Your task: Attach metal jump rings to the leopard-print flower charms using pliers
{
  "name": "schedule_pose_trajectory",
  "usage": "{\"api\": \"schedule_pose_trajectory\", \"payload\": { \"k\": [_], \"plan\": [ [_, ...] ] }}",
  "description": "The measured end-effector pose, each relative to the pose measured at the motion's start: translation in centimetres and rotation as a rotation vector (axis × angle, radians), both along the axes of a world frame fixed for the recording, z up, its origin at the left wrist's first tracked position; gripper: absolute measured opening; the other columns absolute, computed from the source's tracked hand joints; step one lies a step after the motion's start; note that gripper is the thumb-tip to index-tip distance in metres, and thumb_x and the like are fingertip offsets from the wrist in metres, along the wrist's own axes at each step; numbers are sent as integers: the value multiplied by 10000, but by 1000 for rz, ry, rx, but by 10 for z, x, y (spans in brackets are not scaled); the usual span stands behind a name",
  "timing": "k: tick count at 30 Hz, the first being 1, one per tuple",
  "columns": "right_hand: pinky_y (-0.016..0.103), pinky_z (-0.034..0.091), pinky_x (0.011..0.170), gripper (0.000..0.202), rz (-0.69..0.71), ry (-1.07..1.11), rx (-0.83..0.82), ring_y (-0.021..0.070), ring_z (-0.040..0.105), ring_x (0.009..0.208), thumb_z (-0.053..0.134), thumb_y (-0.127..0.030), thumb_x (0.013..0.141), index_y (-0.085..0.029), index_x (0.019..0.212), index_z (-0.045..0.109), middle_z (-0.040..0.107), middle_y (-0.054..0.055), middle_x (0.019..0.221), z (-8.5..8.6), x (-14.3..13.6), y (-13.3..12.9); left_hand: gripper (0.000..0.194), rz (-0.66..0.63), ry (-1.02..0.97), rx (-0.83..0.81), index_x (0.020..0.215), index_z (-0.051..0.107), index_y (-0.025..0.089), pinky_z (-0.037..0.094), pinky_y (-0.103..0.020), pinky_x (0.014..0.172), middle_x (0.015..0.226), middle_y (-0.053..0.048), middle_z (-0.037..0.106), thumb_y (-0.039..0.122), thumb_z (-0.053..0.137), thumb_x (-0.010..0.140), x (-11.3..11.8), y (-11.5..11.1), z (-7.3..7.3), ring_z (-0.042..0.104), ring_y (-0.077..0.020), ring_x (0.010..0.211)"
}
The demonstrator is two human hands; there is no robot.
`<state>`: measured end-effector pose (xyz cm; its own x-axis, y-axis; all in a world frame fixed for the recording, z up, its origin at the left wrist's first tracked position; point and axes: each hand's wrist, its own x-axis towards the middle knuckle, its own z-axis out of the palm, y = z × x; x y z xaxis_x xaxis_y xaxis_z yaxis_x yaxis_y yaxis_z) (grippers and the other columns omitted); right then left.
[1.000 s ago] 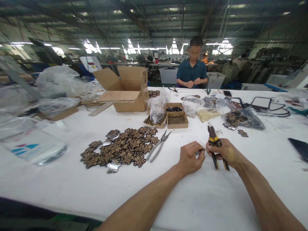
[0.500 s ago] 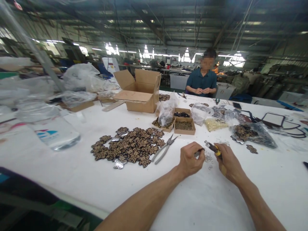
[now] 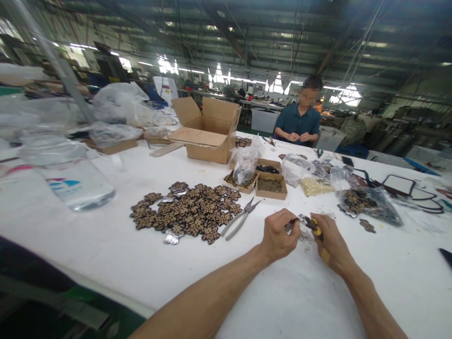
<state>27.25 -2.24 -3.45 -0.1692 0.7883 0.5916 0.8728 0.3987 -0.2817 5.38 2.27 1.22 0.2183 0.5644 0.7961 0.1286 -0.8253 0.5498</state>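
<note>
My left hand [image 3: 281, 235] pinches a small dark piece, mostly hidden by the fingers. My right hand [image 3: 329, 238] is wrapped round yellow-handled pliers [image 3: 314, 226], whose jaws point left, close to the piece at my left fingertips. Small metal rings [image 3: 305, 237] lie on the white table between my hands. Left of my left hand, grey pliers [image 3: 242, 219] rest with their handles spread, beside a large pile of leopard-print pieces [image 3: 192, 211].
Behind the pile stands an open cardboard box [image 3: 208, 134]. Small trays of studs [image 3: 271, 186] and plastic bags sit mid-table. A clear jug [image 3: 76, 181] is at the left. Across the table, a person [image 3: 298, 122] sits with both hands together. Black frames [image 3: 399, 186] lie at the right.
My right hand has moved left with the yellow-handled pliers, bringing their jaws up to my left fingertips. The view has tilted slightly.
</note>
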Motion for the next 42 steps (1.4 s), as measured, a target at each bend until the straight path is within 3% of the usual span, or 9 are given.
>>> {"api": "schedule_pose_trajectory", "payload": {
  "k": [23,30,36,42],
  "plan": [
    [505,541,922,696,-101,-89,13,333,491,1192,473,-20,720,-248,1376,424,526,136,1250,11,-1,-3,47,-47,4,16,873,593,179,469,-282,672,769,-40,620,144,587,841,2,-2,0,565,-145,710],
    [384,564,785,507,-179,-134,-3,302,518,1149,484,-44,760,-241,1227,503,576,118,1169,20,-5,-8,48,-76,12,46,864,590,175,467,-271,660,766,-42,625,134,581,840,2,-4,1,569,-138,699],
    [311,515,736,275,-246,-182,72,260,561,1060,489,-83,852,-227,1079,546,625,89,1053,18,-4,-6,56,-101,16,36,861,587,167,464,-270,667,766,-42,621,121,587,830,2,-5,-1,571,-136,703],
    [369,518,800,368,-255,-160,90,293,533,1124,484,-86,840,-224,1175,541,603,114,1135,16,-5,-6,61,-107,15,36,859,589,165,462,-271,673,774,-43,626,114,589,826,0,-4,0,569,-136,712]
  ]
}}
